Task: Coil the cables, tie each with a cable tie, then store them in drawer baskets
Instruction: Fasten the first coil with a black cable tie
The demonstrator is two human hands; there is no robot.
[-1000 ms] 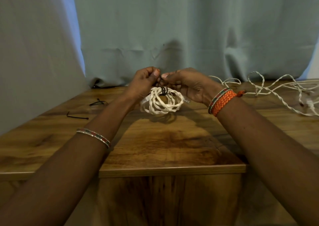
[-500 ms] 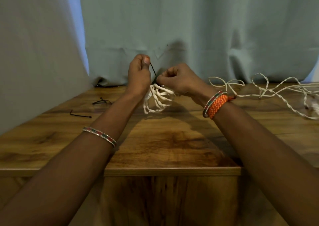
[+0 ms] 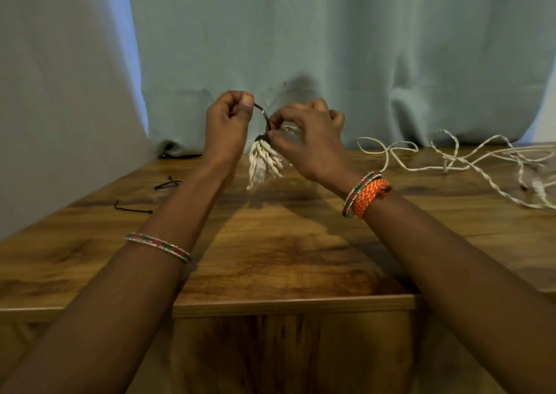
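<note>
A coiled white twisted cable [image 3: 266, 160] hangs bunched above the wooden table [image 3: 270, 243], cinched at its top by a black cable tie [image 3: 262, 116]. My left hand [image 3: 227, 122] pinches the free tail of the tie, raised up and to the left. My right hand [image 3: 307, 136] pinches the tie's head where it wraps the coil, and part of the coil is hidden behind its fingers.
A loose tangle of white cable [image 3: 469, 159] sprawls over the table's right side. Two spare black cable ties [image 3: 132, 208] [image 3: 168, 183] lie at the left. A pale curtain [image 3: 331, 47] hangs behind the table. Below the table's front edge [image 3: 294, 305] is a wooden panel.
The coil has been lifted off the table and squeezed from a flat ring into a hanging bunch. My left hand rose, drawing the tie's tail out.
</note>
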